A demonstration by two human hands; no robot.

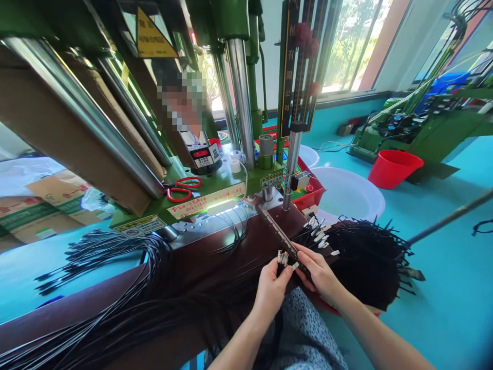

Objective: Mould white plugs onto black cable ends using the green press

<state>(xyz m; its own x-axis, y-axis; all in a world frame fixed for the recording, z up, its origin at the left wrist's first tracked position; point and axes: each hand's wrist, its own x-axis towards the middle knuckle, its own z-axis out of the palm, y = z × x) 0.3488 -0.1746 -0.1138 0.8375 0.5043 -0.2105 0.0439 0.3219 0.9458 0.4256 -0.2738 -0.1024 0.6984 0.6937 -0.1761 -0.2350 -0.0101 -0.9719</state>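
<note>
My left hand (269, 289) is closed around a few black cables whose metal plug ends (282, 257) stick up past the thumb. My right hand (319, 271) grips the near end of a long, narrow dark metal bar (278, 231) with small slots along it. The bar slants away across the brown bench, its far end close to the press. One pale plug end (296, 265) lies between the left fingertips and the bar. Beside the right hand, more cables with silvery plugs (318, 231) lie at the bench edge.
A green press with steel columns (239, 92) stands over the bench, red-handled scissors (183, 188) on it. Long black cables (154, 313) cover the left. At right are a large black cable bundle (358, 262), a white tub (346, 190) and a red bucket (395, 167). A person is behind the press.
</note>
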